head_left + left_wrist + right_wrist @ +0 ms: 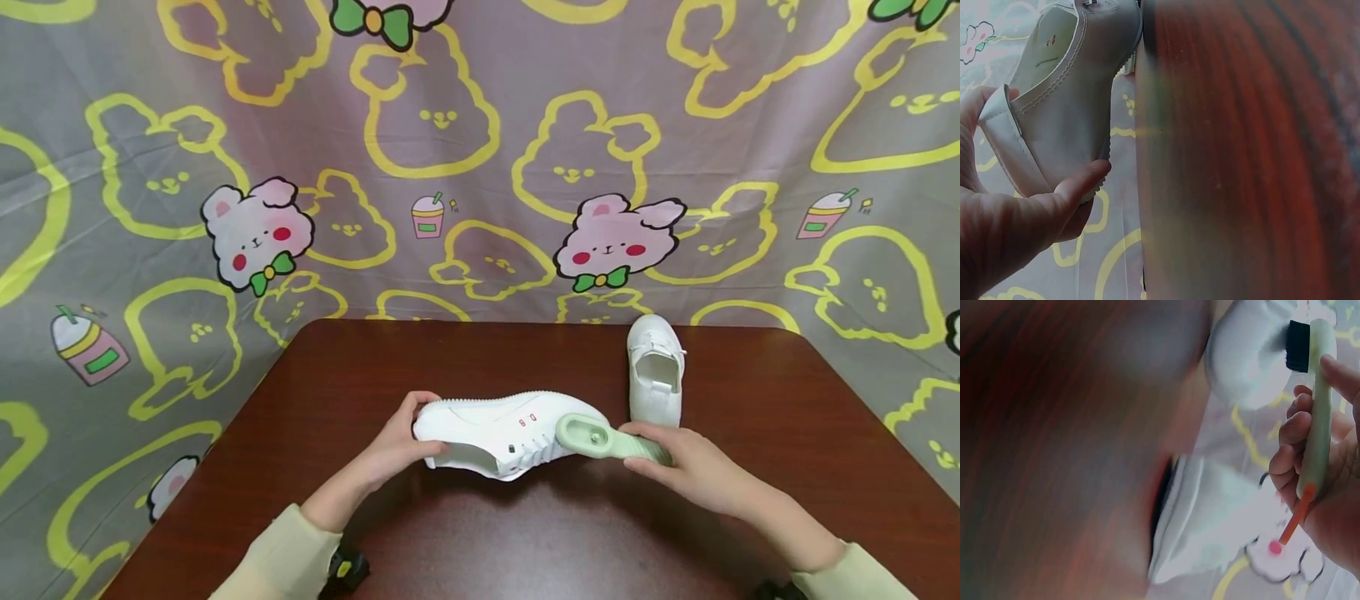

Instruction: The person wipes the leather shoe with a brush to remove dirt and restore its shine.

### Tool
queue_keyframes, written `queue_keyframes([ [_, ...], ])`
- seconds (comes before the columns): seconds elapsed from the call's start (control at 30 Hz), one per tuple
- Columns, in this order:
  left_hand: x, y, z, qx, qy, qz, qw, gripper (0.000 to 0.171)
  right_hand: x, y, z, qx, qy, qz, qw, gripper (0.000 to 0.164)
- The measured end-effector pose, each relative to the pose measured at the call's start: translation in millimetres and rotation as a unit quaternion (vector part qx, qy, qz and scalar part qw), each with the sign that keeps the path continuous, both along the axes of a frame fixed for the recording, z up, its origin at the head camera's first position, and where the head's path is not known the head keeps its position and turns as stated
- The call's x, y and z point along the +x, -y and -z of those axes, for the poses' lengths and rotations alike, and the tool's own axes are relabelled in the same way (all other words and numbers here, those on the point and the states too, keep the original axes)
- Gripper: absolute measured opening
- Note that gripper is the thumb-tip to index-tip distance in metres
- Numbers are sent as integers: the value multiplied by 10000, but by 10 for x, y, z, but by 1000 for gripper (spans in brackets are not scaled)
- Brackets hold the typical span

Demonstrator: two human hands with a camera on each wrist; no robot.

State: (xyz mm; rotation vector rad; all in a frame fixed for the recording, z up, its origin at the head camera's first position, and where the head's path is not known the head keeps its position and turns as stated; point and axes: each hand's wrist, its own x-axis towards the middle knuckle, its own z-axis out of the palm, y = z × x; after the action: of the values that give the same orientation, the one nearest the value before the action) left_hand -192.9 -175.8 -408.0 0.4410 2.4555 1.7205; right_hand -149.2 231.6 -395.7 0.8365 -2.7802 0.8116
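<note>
A white lace-up shoe (480,425) is tipped on its side, its opening facing me and its ridged sole turned away. My left hand (393,446) holds it by the heel, thumb on one side and fingers on the other. In my right hand (693,462) is the handle of a pale green brush (592,436), whose head overlaps the laces and toe. The right wrist view shows dark bristles (1298,347) facing the toe and an orange strip (1297,515) at the handle's end. A second white shoe (654,404) stands upright beyond my right hand.
A dark reddish-brown table (570,533) lies under the work. Behind it hangs a grey-pink curtain (465,275) with yellow outlines and cartoon rabbits. Dark wrist devices (347,571) show beneath the light sleeves (281,554).
</note>
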Motion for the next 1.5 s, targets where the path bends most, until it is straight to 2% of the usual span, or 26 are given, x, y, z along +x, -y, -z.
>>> queue_keyframes([
  [0.2,7,3,-15,-36,-4,0,10000,64,-70,-184,-26,-4,261,847,9961,34],
  [0.27,11,3,-17,-28,1,0,10000,65,-66,-190,-51,-28,263,951,9951,34],
  [0.33,14,3,-20,-26,2,4,10000,65,-40,-145,-63,-70,178,902,9957,33],
  [0.5,16,-1,-17,-12,-34,36,10000,65,30,41,-41,-103,-48,0,9999,29],
  [0.6,13,-5,-14,-7,-68,88,9999,66,24,68,-25,-32,-77,-303,9995,29],
  [0.67,10,-10,-12,2,-93,117,9999,67,-1,32,-19,0,7,-179,9998,30],
  [0.8,4,-17,-4,11,-86,116,9999,67,-80,-117,-15,-29,204,447,9988,33],
  [0.9,5,-12,4,-2,-63,66,10000,66,-128,-209,-18,11,150,936,9955,35],
  [0.97,7,-6,9,-5,-62,55,10000,66,-136,-218,-25,-25,114,1063,9943,34],
  [1.03,9,0,12,-20,-70,51,10000,66,-120,-179,-31,-118,91,950,9954,32],
  [1.2,11,9,13,-63,-103,25,9999,66,-38,3,-35,-231,59,87,9997,29],
  [1.27,9,7,9,-101,-126,8,9999,67,-27,42,-29,-150,0,-59,9999,30],
  [1.37,7,5,1,-135,-178,0,9998,68,-60,32,-19,-67,-19,135,9999,29],
  [1.5,11,13,2,-124,-182,24,9998,68,-143,-45,-16,-56,64,771,9970,31],
])
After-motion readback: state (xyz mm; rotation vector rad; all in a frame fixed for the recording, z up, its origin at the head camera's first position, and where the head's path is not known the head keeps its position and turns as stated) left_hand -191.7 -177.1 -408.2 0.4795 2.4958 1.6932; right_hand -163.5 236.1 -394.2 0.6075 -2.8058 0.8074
